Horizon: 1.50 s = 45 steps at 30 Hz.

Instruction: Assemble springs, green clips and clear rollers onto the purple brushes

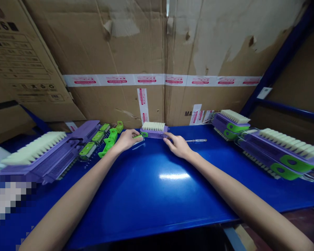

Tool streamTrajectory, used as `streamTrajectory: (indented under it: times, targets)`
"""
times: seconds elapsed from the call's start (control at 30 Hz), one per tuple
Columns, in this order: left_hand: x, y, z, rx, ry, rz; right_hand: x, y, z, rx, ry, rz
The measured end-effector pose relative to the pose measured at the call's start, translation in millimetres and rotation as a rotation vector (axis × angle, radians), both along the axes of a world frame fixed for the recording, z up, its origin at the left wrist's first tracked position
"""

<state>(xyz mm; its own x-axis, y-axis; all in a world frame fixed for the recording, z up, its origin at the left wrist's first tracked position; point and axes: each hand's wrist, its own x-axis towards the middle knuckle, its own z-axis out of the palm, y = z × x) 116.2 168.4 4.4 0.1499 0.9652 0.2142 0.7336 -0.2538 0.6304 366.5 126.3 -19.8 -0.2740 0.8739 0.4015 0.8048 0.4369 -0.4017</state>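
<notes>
A purple brush [154, 134] with cream bristles facing up sits at the back middle of the blue table, with a bright green part at its left end. My right hand [178, 145] grips the brush's right end between thumb and fingers. Close to the brush's left end, my left hand [128, 140] is closed on a small green-topped block [138, 138], partly hidden by the fingers. Whether this block touches the brush, I cannot tell. A screwdriver with a clear handle [199, 140] lies just right of my right hand.
On the left are purple brush bodies [65, 153], green-topped blocks [87, 150] and loose green clips [110, 141]. Stacked brushes with green ends [230, 126] and more brushes [288, 150] stand on the right. Cardboard [107, 101] walls the back of the blue table [146, 195].
</notes>
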Motion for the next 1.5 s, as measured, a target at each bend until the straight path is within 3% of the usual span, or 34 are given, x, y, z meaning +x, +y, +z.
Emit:
streamTrajectory:
  times: [0.2, 0.37, 0.43, 0.57, 0.73, 1.0, 1.13, 1.2, 1.33, 1.5]
  targets:
    - [3.4, 1.5, 0.8, -0.135, -0.322, 0.026, -1.5, 6.6, 0.0, -0.071, 0.009, -0.013]
    - [12.5, -0.9, 7.2, 0.256, -0.210, 0.086, -2.0, 9.1, -3.6, -0.011, 0.126, -0.008]
    - [23.6, -5.9, 11.2, 0.325, -0.167, 0.080, -3.6, 10.3, -3.3, 0.006, 0.198, -0.016]
    - [54.8, -12.8, 12.8, 0.177, -0.207, -0.019, -6.2, 14.8, 3.4, -0.020, 0.416, -0.107]
    - [83.1, -8.3, 3.1, 0.025, -0.090, -0.020, -6.1, 25.0, 10.8, -0.245, 0.798, -0.107]
    - [83.0, -0.8, -1.5, 0.140, -0.057, 0.038, -12.8, 24.1, 0.3, -0.383, 1.039, -0.064]
    - [84.3, 4.1, -8.4, 0.193, -0.199, 0.099, -14.5, 18.0, 3.0, -0.509, 1.195, 0.001]
    - [87.4, 4.7, -14.5, 0.144, -0.314, 0.111, -13.0, 17.4, 3.0, -0.542, 1.261, 0.030]
    - [94.5, 1.0, -28.8, -0.040, -0.595, 0.054, -8.6, 19.7, -0.5, -0.553, 1.342, 0.075]
    - [95.0, -5.9, -38.2, -0.110, -0.805, -0.090, -6.9, 20.9, -3.7, -0.507, 1.308, 0.093]
